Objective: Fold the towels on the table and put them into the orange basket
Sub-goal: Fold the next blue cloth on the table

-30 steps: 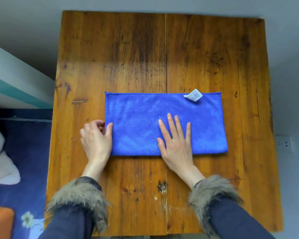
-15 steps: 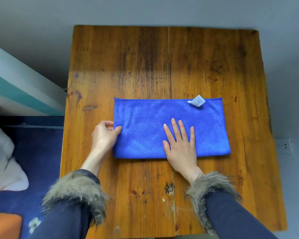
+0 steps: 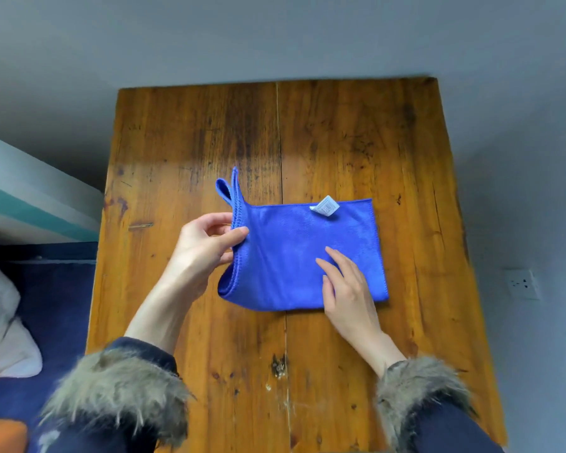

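A blue towel (image 3: pixel 294 253), folded in half with a white tag (image 3: pixel 324 207) near its far edge, lies in the middle of the wooden table (image 3: pixel 340 142). My left hand (image 3: pixel 203 246) pinches the towel's left edge between thumb and fingers and holds that edge up off the wood, so the two layers stand upright. My right hand (image 3: pixel 347 289) rests flat on the towel's near right part, fingers spread. An orange corner (image 3: pixel 0 436) at the bottom left may be the basket; most of it is out of frame.
Left of the table sit a dark blue surface (image 3: pixel 46 305) with a pale pink cloth (image 3: pixel 4 322) and a white and teal panel (image 3: pixel 30 201). A wall socket (image 3: pixel 521 284) is on the right. Grey wall lies beyond the table's far edge.
My left hand has taken hold of the towel's left edge and lifted it up and to the right. My right hand shifted right on the towel. The camera view moved back and tilted.
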A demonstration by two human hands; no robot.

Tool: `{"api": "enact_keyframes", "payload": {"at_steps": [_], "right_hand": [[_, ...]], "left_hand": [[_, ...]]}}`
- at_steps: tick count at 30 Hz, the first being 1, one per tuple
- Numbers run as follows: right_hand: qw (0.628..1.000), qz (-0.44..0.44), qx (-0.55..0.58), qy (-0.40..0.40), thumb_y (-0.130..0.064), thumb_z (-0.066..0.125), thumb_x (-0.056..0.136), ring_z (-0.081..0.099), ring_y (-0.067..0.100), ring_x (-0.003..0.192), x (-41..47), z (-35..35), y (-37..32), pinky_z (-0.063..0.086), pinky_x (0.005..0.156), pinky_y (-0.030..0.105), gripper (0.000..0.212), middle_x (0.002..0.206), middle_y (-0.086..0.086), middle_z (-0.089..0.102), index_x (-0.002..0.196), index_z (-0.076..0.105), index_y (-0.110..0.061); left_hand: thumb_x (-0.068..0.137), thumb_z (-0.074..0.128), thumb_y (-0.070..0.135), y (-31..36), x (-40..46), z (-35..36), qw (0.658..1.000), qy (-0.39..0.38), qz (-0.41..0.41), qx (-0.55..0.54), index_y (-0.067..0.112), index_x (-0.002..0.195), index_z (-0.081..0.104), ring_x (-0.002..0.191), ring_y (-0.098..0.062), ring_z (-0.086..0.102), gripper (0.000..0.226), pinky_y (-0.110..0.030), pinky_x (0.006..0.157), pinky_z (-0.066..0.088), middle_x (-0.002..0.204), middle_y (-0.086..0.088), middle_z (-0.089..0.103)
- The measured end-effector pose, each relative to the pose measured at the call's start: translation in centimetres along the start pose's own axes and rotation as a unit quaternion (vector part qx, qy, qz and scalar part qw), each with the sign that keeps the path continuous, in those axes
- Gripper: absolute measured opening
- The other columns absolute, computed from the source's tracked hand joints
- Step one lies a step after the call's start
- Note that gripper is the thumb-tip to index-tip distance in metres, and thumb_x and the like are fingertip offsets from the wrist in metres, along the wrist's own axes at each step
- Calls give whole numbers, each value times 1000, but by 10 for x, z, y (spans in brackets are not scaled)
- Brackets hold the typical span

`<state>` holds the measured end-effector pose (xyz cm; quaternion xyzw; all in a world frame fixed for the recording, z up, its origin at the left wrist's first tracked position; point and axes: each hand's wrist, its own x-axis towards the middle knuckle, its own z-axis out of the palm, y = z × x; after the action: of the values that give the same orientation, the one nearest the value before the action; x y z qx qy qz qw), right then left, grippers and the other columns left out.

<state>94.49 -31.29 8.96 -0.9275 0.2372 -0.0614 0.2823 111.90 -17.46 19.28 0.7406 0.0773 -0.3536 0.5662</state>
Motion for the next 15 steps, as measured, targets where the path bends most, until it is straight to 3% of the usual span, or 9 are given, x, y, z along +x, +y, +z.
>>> {"api": "enact_keyframes", "payload": {"at_steps": [2,5,8,10,12,15], "right_hand": [[999,24,33,29,-18,34,88,62,26,104,-4,-16,13,50,89,32,40,115,10,63,107,66,-4],[994,69,78,32,-20,34,88,66,24,90,-14,-37,33,43,80,21,40,99,8,67,103,67,-4],[991,96,98,0,-25,30,88,65,24,85,-23,-49,50,40,74,19,44,96,6,67,105,66,-6],[990,96,97,-22,-24,31,90,64,23,86,-25,-52,61,41,74,21,42,98,5,66,108,65,-7],[989,99,104,-25,-16,36,92,63,21,89,-26,-54,69,45,75,24,34,100,5,66,109,65,-8],[978,136,158,-13,-7,42,95,63,15,94,-26,-57,75,49,82,26,27,105,3,67,110,65,-8]], "left_hand": [[83,65,2,8,-2,32,1000,-12,15,14,5,106,60,73,-16,59,23,-24,63,53,80,-7,53],[82,67,5,8,2,84,997,-23,36,67,8,103,58,64,-13,55,24,-21,58,53,72,0,49],[80,67,8,-5,10,132,989,-11,51,136,11,103,58,46,-4,54,25,-32,68,55,70,2,49],[81,65,8,-14,13,156,982,-1,65,177,12,104,57,40,-1,52,24,-24,62,53,67,3,49],[83,64,10,-23,14,174,973,4,71,219,12,105,57,56,-11,61,23,-25,64,51,67,4,49],[83,63,15,-34,16,190,961,2,75,265,15,106,56,85,-27,63,24,-37,79,51,71,5,51]]}}
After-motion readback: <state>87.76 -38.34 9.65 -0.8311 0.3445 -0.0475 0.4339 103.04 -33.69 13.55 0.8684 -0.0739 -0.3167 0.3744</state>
